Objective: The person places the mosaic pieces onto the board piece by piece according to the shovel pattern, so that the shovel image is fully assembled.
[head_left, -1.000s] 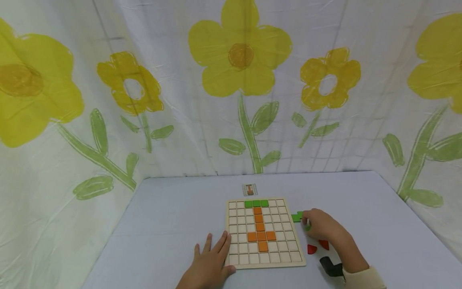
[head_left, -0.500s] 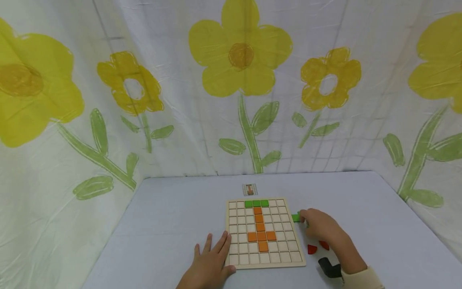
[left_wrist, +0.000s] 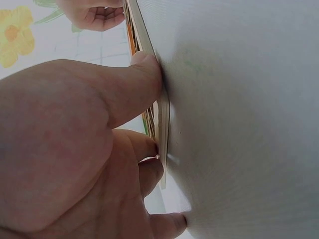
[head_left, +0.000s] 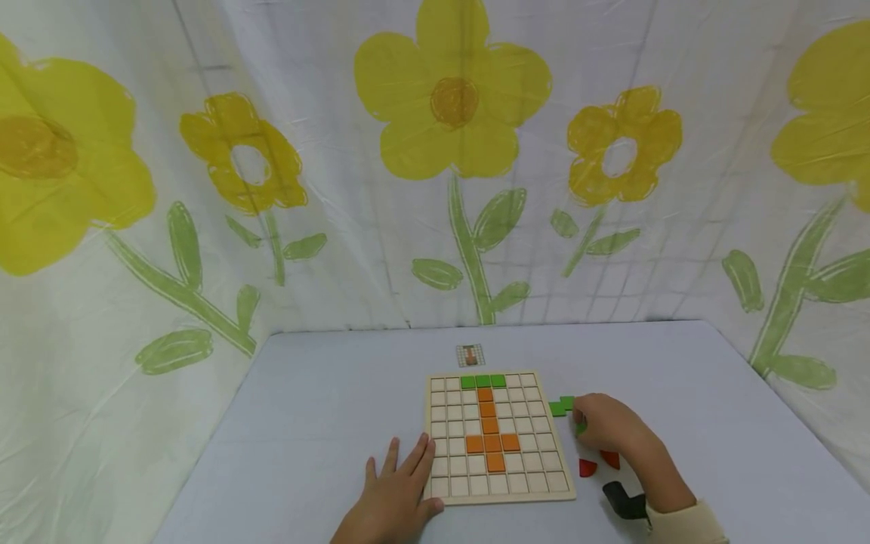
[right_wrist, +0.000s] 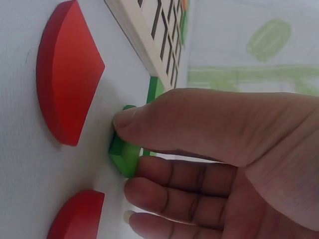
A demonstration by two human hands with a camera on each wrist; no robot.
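Observation:
A wooden grid board (head_left: 448, 489) lies on the table, with a row of green squares (head_left: 483, 381) at its far side and orange squares (head_left: 492, 443) in a cross shape. My left hand (head_left: 394, 495) rests at the board's near left corner, fingers spread, thumb on its front edge. Right of the board, my right hand (head_left: 615, 427) pinches a small green block (right_wrist: 124, 157) between thumb and fingers, low over the table. Beside that hand lie more green blocks (head_left: 557, 409), which touch or nearly touch the board's right edge.
Two red quarter-round blocks (head_left: 587, 468) lie nearer me, below the right hand. A black device (head_left: 624, 502) sits at the right wrist. Beyond the board is a small picture card (head_left: 470, 355). A white curtain (head_left: 340, 249) with yellow flowers hangs behind the table.
My right hand moved slightly left over the green blocks half a second ago, and now is back to the right, uncovering one of them. My left hand stays on the board.

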